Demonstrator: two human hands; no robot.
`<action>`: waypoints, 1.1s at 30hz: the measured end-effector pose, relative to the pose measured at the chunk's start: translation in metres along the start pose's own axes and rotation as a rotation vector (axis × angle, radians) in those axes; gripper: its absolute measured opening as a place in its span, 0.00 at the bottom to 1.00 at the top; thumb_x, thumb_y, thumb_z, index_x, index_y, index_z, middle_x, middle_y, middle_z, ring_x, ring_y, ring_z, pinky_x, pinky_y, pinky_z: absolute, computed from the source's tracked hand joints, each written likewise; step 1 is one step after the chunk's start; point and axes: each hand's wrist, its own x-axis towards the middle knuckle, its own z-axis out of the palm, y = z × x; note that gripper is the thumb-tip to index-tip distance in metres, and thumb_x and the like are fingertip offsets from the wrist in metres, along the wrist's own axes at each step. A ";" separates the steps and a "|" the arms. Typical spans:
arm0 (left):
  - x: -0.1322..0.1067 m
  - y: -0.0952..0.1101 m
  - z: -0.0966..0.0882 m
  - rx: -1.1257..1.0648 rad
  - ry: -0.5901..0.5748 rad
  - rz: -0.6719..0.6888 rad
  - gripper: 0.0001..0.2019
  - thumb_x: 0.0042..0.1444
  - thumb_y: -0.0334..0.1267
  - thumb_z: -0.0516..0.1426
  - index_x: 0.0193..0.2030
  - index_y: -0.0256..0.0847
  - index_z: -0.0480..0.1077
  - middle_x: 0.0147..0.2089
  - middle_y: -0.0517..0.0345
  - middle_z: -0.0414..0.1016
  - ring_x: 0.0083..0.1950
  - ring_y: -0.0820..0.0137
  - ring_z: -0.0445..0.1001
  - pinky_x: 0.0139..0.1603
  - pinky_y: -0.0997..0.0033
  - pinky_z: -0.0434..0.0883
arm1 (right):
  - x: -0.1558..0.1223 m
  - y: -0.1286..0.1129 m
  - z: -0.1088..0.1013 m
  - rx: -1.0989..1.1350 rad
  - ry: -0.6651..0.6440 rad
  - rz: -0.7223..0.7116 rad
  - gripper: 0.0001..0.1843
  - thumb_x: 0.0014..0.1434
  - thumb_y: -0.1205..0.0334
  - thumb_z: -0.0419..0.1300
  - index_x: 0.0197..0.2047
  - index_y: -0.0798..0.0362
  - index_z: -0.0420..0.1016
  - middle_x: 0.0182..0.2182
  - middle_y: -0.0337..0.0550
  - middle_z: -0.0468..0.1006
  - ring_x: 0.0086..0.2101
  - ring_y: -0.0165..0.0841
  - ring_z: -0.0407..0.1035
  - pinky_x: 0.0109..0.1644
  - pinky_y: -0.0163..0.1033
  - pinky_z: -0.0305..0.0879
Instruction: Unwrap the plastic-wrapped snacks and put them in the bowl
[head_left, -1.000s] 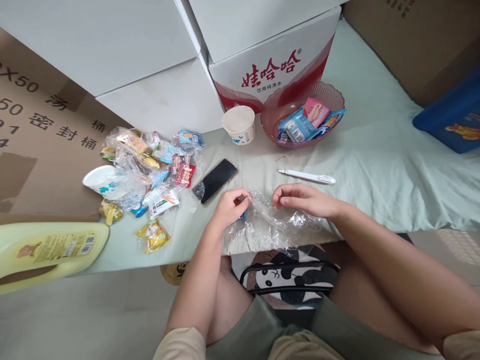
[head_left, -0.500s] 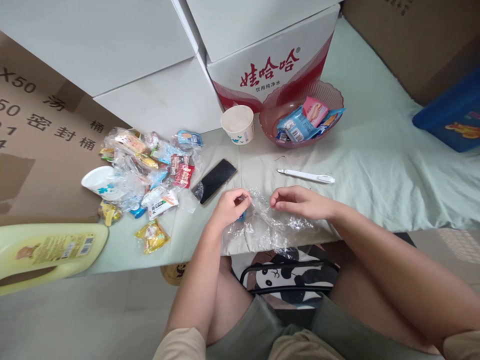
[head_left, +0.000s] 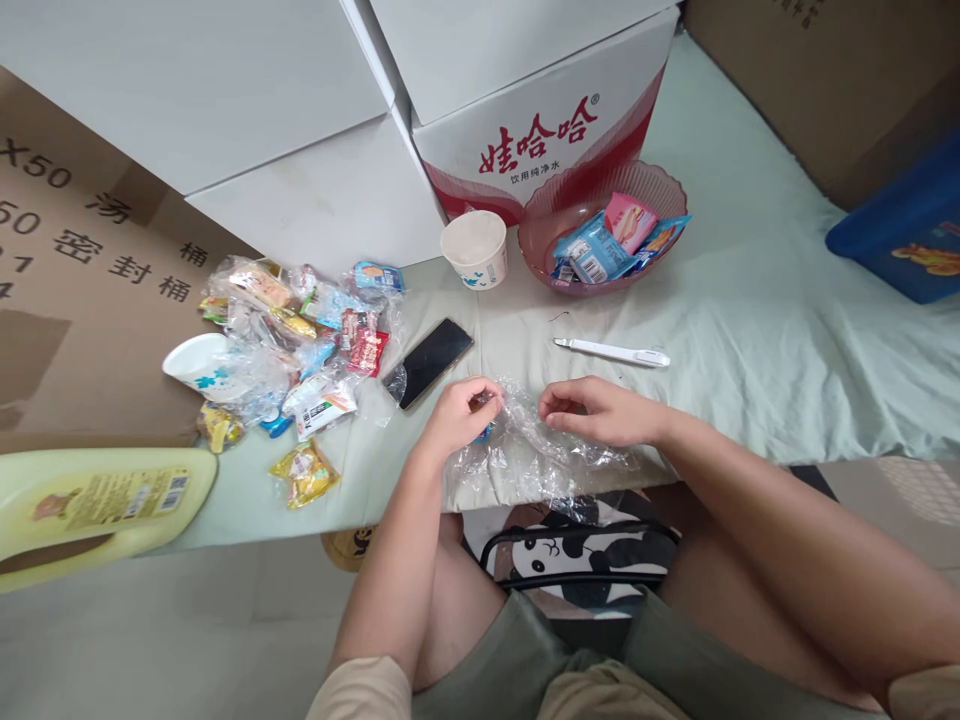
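My left hand (head_left: 463,412) is closed in a pinch on a crumpled clear plastic bag (head_left: 529,445), close to the front edge of the cloth-covered surface. Just below its fingers, a small blue wrapped item (head_left: 484,434) shows partly; the hand hides the rest. To the right, my right hand (head_left: 596,410) has its fingers curled toward the thumb at the bag's other side, closed on the thin film. The bag's loose part spreads below both hands and hangs over the edge. Beyond the right hand lies a white pen-shaped cutter (head_left: 611,352).
A phone (head_left: 429,362) lies left of the hands, beside a pile of wrapped snacks (head_left: 300,330) with a tipped paper cup (head_left: 202,362). Behind stand an upright paper cup (head_left: 475,250), a pink bowl (head_left: 540,225) of snack packets and boxes (head_left: 540,130). A yellow jug (head_left: 105,500) is front left.
My right hand's fingers have curled in slightly closer to the thumb, and the film beside them has shifted a little. The left hand stays in place.
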 end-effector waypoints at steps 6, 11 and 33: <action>0.000 0.000 0.000 0.001 -0.001 0.000 0.07 0.57 0.39 0.57 0.34 0.39 0.75 0.35 0.55 0.80 0.33 0.70 0.73 0.34 0.71 0.69 | 0.000 0.001 0.001 -0.020 -0.002 0.003 0.09 0.63 0.57 0.56 0.39 0.54 0.72 0.31 0.41 0.75 0.31 0.31 0.67 0.37 0.38 0.65; 0.000 -0.001 0.000 0.008 0.000 -0.009 0.07 0.57 0.39 0.58 0.34 0.39 0.75 0.35 0.55 0.80 0.33 0.69 0.73 0.34 0.70 0.69 | 0.001 0.001 0.001 -0.034 0.005 0.005 0.09 0.63 0.57 0.56 0.39 0.53 0.72 0.30 0.40 0.75 0.31 0.30 0.67 0.37 0.38 0.64; -0.004 -0.002 -0.003 -0.074 0.116 0.065 0.08 0.56 0.42 0.59 0.32 0.39 0.75 0.29 0.57 0.76 0.29 0.71 0.70 0.31 0.71 0.66 | 0.005 0.005 0.009 0.227 0.013 0.097 0.39 0.55 0.50 0.67 0.65 0.52 0.58 0.57 0.56 0.72 0.30 0.25 0.64 0.37 0.40 0.68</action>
